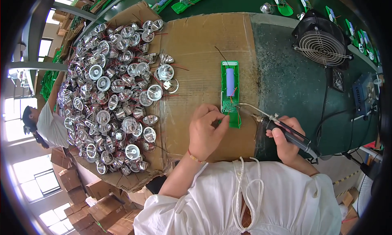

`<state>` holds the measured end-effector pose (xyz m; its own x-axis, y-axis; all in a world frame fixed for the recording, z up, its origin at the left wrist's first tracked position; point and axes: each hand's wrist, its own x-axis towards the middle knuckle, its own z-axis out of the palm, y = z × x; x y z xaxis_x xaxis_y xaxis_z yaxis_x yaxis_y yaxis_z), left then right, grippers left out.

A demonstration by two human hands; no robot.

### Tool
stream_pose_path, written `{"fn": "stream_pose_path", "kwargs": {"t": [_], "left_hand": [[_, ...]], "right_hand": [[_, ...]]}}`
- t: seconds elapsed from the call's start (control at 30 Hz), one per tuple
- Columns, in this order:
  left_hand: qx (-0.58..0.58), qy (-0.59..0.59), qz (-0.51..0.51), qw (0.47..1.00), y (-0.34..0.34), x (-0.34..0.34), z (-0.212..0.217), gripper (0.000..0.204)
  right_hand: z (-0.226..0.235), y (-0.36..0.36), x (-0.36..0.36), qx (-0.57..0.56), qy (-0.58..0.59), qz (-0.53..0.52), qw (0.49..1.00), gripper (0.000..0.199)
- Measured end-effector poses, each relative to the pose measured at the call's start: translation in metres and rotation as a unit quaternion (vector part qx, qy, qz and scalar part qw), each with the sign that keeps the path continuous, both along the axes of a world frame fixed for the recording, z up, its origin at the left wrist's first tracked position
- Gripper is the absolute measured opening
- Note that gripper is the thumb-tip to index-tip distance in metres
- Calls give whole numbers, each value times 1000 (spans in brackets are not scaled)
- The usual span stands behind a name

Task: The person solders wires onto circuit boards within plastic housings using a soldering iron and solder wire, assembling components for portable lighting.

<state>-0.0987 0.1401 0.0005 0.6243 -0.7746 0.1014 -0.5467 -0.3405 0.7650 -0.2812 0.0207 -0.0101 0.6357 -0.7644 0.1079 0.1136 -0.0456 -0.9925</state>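
Left hand (205,131) near tabletop's front edge, fingers pinched narrow on lower end of green circuit board (230,94). Board lies flat on cardboard sheet (196,43) at tabletop middle, blue battery (230,82) on it. Right hand (286,139) fingers wrapped around soldering iron (281,129), tip touching board's lower part. Heap of silver reflectors (118,92) covers left side. Round fan (322,43) at far right corner.

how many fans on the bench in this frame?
1. A round black fan with a wire grille sits on the green bench at upper right, beyond the right hand. Others may be outside the view.
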Motion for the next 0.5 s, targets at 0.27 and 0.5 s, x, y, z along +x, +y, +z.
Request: {"fn": "stream_pose_path", "kwargs": {"t": [0.27,0.5], "left_hand": [[-2,23,8,1000,-2,0,2,8],[-76,87,64,991,3,5,15,11]], "right_hand": [[0,-2,-1,36,0,-17,999,13],[-5,-20,-6,25,-22,-49,998,14]]}}
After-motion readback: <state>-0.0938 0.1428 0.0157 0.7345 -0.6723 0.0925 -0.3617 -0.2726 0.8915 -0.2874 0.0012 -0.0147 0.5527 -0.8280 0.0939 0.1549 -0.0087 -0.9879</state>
